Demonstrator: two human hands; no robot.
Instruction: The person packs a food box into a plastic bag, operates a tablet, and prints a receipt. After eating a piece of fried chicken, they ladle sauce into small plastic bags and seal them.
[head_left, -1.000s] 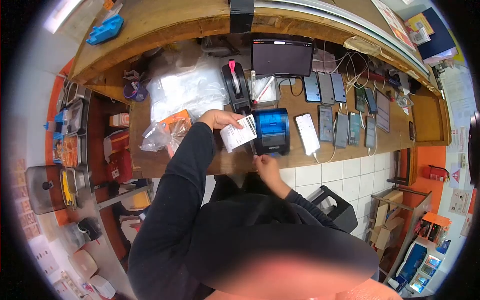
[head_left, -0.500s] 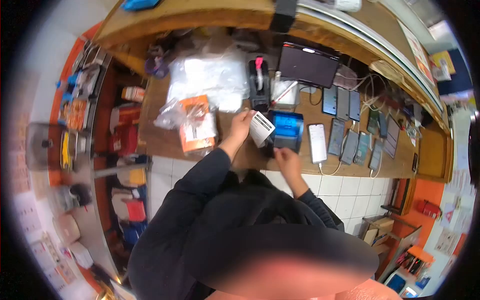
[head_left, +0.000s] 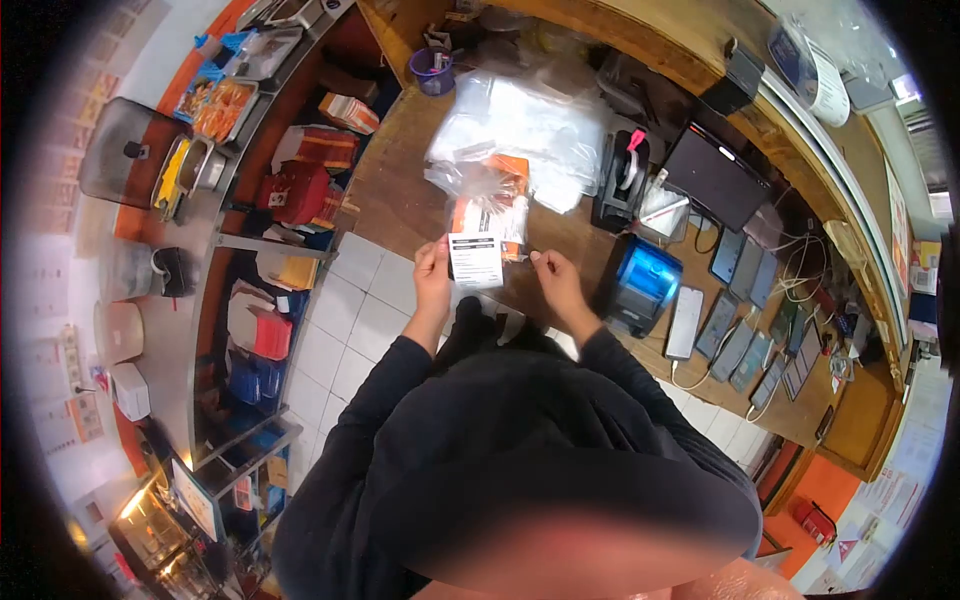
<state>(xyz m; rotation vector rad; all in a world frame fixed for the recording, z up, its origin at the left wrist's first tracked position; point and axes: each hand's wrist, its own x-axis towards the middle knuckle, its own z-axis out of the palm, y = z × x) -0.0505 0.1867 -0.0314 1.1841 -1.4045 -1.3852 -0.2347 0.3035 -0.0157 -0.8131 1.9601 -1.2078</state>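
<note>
My left hand (head_left: 432,277) grips the left edge of a printed white label (head_left: 476,261), a receipt-like paper with black bands and lines of text. The paper overlaps the lower edge of an orange-and-white packet (head_left: 508,215) partly covered by clear plastic. To the right of the paper is my right hand (head_left: 558,281), its thumb and fingers closed in a pinch; whatever is in them, if anything, is too small to see. A blue-lidded label printer (head_left: 646,275) sits on the table farther right. Neither hand touches it.
A stack of clear plastic bags (head_left: 535,125) lies behind the packet. At the back are a black tape dispenser (head_left: 622,180) and a dark monitor (head_left: 716,178). Several phones with cables, including a white one (head_left: 684,322), lie at the right. Shelves (head_left: 285,215) stand to the left.
The label has moved left, away from the printer, and now faces me over the packet. My right hand has left the printer's front. The view has turned left.
</note>
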